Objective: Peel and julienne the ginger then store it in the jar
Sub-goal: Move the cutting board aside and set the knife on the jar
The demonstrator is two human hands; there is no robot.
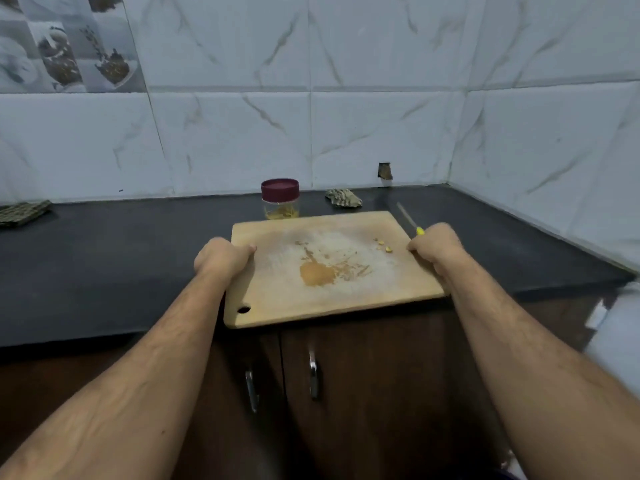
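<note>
Ginger strips (281,212) sit inside the lidded jar (280,199) behind the cutting board (329,268), which both hands, left hand (221,258) and right hand (437,244), grip by its edges, the right also clutching a knife (408,219) whose blade could slip as the overhanging board shifts on the desk (104,258).

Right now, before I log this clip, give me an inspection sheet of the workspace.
Surface: dark counter; cutting board overhangs its front edge, stained, with a few scraps.
Job's things: jar, maroon lid on, yellowish strips inside; knife.
Clutter: cloth far left; crumpled rag behind board.
Grips: left hand holds board's left edge; right hand holds knife at board's right edge.
Cables: nothing seen.
Surroundings: tiled wall, cabinet doors below.
</note>
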